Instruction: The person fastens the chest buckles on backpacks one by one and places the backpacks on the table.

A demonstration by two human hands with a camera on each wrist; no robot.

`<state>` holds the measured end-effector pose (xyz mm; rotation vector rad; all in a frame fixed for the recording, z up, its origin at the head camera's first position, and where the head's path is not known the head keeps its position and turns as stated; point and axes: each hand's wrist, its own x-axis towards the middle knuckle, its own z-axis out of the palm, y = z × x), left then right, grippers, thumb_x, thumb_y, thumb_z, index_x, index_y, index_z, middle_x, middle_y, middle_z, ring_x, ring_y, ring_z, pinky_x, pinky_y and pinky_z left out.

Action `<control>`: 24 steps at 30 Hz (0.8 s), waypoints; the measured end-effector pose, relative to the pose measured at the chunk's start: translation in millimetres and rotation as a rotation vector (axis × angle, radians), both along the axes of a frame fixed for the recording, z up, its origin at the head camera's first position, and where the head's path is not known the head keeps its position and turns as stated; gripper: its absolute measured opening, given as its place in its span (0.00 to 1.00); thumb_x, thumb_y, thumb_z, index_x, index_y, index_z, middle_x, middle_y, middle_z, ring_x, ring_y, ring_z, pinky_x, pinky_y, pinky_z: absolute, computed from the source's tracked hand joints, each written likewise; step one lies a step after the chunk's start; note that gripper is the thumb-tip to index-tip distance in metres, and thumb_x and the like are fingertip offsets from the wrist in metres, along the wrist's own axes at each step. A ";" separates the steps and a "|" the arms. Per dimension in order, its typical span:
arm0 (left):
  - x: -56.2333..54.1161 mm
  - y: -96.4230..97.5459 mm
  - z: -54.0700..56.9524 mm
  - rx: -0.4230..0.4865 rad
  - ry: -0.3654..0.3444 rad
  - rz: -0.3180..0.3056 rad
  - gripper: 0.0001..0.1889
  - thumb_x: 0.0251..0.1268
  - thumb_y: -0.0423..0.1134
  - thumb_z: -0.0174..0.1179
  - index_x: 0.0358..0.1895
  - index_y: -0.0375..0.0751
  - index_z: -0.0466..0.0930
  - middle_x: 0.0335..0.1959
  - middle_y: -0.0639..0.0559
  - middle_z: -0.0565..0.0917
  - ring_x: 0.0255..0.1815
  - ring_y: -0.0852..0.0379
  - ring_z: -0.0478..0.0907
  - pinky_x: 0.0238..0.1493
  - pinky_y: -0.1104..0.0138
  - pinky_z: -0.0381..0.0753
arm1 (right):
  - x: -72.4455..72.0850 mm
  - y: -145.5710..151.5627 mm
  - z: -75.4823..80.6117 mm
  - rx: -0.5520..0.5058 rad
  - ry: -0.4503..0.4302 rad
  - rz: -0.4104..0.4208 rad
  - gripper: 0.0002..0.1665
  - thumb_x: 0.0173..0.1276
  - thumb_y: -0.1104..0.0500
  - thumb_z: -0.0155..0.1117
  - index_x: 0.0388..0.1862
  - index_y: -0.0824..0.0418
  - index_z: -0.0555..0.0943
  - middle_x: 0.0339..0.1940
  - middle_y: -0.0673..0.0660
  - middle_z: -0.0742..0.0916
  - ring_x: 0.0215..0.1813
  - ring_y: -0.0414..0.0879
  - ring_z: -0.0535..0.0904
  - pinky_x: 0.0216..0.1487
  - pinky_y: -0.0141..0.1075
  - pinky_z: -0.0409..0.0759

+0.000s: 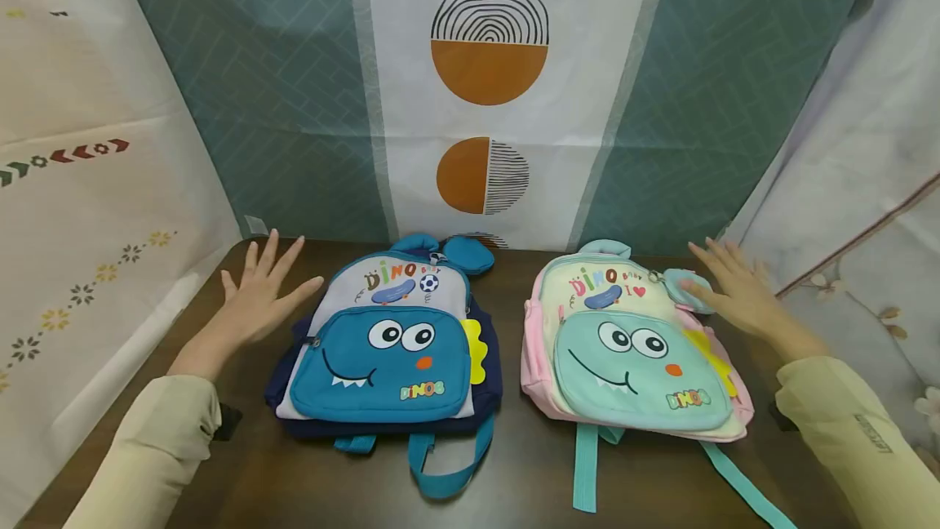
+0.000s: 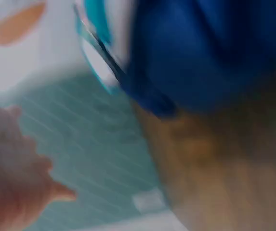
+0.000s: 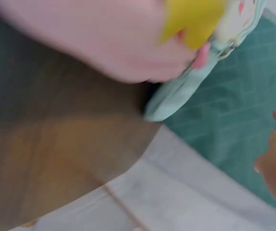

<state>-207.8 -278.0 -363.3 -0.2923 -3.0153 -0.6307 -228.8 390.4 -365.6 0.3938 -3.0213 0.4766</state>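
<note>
Two small cartoon-dinosaur backpacks lie on their backs on a dark wooden table, fronts facing up. The blue backpack is on the left, with a yellow crest and a loop of blue strap at its lower end. On the right is the pink and mint backpack, its mint straps trailing toward me. My left hand is raised with fingers spread, left of the blue backpack. Beside the pink backpack's upper right, my right hand is held out with straight fingers, overlapping the mint ear flap in the head view. Neither hand holds anything.
A green and white patterned cloth hangs behind the table. Pale printed cloths hang at the left and right sides. Dark wood shows between and in front of the backpacks.
</note>
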 end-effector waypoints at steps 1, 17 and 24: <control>2.2 8.9 2.9 -0.008 -0.010 -0.024 0.41 0.67 0.64 0.42 0.75 0.55 0.33 0.74 0.46 0.24 0.71 0.37 0.18 0.55 0.30 0.18 | -1.4 -4.8 1.5 -0.008 -0.001 0.012 0.43 0.70 0.41 0.48 0.76 0.55 0.46 0.75 0.68 0.48 0.74 0.62 0.28 0.60 0.66 0.17; 83.0 166.4 1.5 -0.236 -0.070 -0.548 0.41 0.53 0.65 0.60 0.70 0.53 0.61 0.72 0.46 0.58 0.71 0.45 0.58 0.66 0.43 0.56 | -44.3 -155.6 33.4 -0.033 -0.131 0.247 0.46 0.63 0.37 0.58 0.73 0.56 0.58 0.73 0.64 0.60 0.73 0.63 0.50 0.68 0.63 0.41; 97.5 182.9 -21.5 -0.365 -0.004 -0.558 0.43 0.51 0.56 0.67 0.70 0.52 0.60 0.73 0.42 0.56 0.71 0.43 0.57 0.68 0.47 0.56 | -67.0 -234.3 28.4 -0.034 -0.150 0.345 0.40 0.64 0.39 0.59 0.69 0.58 0.65 0.69 0.60 0.68 0.71 0.57 0.59 0.69 0.53 0.55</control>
